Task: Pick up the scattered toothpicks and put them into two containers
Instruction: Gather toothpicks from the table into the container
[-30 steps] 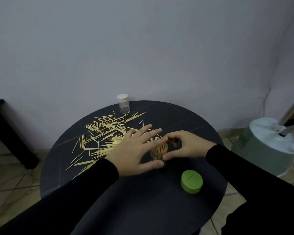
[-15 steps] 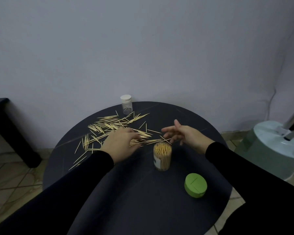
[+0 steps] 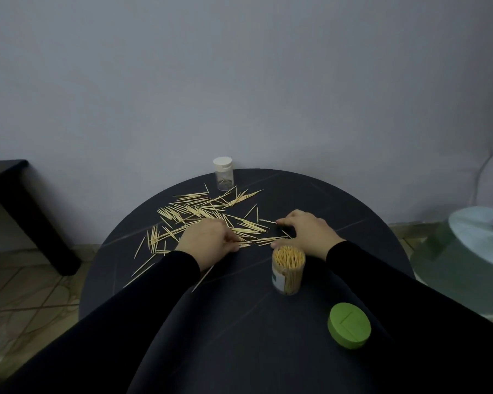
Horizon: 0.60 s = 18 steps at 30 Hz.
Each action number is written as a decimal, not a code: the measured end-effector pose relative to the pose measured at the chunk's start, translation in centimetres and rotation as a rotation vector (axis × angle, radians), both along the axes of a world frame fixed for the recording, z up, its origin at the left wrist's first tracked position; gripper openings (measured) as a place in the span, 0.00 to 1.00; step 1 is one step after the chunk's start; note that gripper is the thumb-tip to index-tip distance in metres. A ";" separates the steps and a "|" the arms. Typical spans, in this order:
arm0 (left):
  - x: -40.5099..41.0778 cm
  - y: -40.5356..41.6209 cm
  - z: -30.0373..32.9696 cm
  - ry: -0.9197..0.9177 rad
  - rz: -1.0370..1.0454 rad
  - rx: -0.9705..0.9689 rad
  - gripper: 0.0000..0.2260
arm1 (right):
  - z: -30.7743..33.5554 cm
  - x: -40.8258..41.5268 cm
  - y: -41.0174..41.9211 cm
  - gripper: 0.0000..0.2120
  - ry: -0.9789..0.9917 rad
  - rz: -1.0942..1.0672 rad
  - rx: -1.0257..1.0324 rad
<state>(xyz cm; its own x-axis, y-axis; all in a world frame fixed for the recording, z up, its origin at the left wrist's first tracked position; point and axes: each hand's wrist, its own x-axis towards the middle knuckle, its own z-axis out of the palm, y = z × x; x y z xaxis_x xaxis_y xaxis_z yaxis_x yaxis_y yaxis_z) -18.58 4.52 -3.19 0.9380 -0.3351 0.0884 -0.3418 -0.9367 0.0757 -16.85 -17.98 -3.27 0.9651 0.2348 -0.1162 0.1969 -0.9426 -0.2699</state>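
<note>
**Dozens of toothpicks left to gather on a crowded half of the table**

Most of the round black table [image 3: 239, 322] lies bare from 3 to 9 o'clock, the best room for sweeping and lifting; its far rim at 12 o'clock and left rim at 9 o'clock sit close to the spill, so raking should go inward, away from those edges. Scattered pale wooden toothpicks [image 3: 199, 211] fan from 10 to 12 o'clock. Left hand [image 3: 208, 241] curls its fingers over a bunch at the near fringe, apparently pinching some. Right hand [image 3: 305, 231] rests arched, fingertips on stray sticks at 1 o'clock; whether it pinches any I cannot tell. I judge gathering sticks parallel before lifting works best. The clear cylindrical container packed with toothpicks [image 3: 288, 270] stands just beside the right wrist, easily knocked. A green round lid [image 3: 349, 325] lies at 4 o'clock; a small clear white-capped jar [image 3: 224, 173] stands capped at 12 o'clock.
</note>
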 end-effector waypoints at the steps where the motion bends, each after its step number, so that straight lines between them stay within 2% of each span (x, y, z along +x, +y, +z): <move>1: 0.1 0.0 -0.1 -0.009 0.001 -0.007 0.12 | 0.0 0.2 0.1 0.32 -0.007 -0.009 -0.010; 10: 0.4 -0.5 -0.4 -0.080 -0.005 -0.018 0.09 | -0.3 0.1 0.6 0.12 -0.180 0.033 0.019; 14: 0.4 -0.9 -0.7 -0.091 -0.013 0.013 0.10 | -0.2 0.1 1.2 0.09 -0.243 0.095 -0.066; 18: 0.4 -1.2 -1.3 -0.135 -0.052 0.078 0.12 | -0.7 0.6 2.1 0.11 -0.197 0.141 -0.234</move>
